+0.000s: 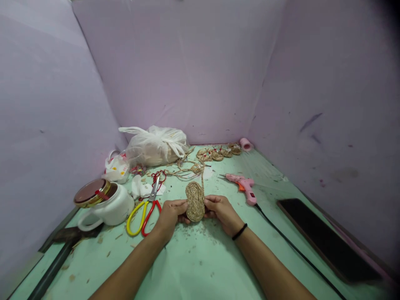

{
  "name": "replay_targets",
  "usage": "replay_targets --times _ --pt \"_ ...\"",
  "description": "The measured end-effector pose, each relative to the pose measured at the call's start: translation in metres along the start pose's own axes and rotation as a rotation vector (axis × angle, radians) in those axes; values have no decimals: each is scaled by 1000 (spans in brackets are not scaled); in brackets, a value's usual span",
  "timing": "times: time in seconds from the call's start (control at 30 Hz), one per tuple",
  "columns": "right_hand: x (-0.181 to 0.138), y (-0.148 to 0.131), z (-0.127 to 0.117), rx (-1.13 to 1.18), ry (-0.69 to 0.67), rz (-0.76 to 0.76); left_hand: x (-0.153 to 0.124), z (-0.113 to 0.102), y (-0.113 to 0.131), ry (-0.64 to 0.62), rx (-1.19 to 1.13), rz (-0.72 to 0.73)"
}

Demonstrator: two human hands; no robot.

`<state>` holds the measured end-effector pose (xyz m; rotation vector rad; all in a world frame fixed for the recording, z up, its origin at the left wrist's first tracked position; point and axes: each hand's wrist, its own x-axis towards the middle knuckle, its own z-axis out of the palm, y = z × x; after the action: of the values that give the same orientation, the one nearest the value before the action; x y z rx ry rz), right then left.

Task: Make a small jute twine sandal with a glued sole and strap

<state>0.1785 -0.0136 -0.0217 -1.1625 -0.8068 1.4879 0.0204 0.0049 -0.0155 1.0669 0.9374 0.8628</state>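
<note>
Between my two hands is a small coiled sole of braided straw cord (195, 201), narrow at the waist and rounded at both ends. My left hand (173, 214) pinches its left edge with thumb and fingers. On the other side my right hand (220, 210) grips the right edge, where the loose tail of the cord (202, 179) runs up and away. Scissors (152, 204) with one yellow and one red handle lie just left of my left hand. A pink glue gun (242, 185) rests to the right, its nozzle pointing left.
A white mug (117, 208) with a lid (91, 192) on top stands at left, near a hammer (65, 241). Behind are a tied plastic bag (158, 146), loose straw strands (187, 168) and several coiled straw pieces (218, 155). A dark phone (325, 237) lies right, beyond the black cable (290, 246).
</note>
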Motion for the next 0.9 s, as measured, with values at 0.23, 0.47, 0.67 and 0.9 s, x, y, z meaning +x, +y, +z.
replay_targets --times 0.23,0.47,0.67,0.9 --pt "1 0 -1 13 25 6 0 1 1 9 -12 -10" --pt "1 1 0 4 32 5 0 0 0 10 -25 -9" --pt "-2 -4 0 -21 -39 30 1 1 0 33 -33 -8" --pt "-4 -9 -7 -36 -71 23 2 0 -1 54 -49 -15"
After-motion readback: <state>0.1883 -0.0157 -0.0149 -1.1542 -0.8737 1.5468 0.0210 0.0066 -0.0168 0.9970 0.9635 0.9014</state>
